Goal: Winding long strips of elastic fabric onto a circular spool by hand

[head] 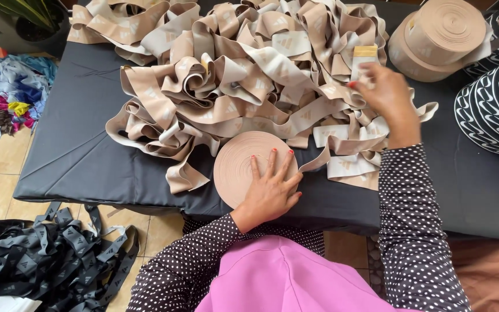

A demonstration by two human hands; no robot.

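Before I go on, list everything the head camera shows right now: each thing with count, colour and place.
Flat coil of elastic band: one, beige, front middle of the table, under the left hand.
Loose elastic band heap: one tangled pile, beige and pale grey, across the table's middle and back.
Large band roll: one, beige, back right of the table.
Patterned rolls: at least two, black with white curves, right edge.
Table cover: one, dark grey.
Dark band heap: one, black, on the floor at lower left.
Fabric scraps: one pile, mixed colours, on the floor at left.
Left hand: flat on the coil.
Right hand: raised, gripping a band end.
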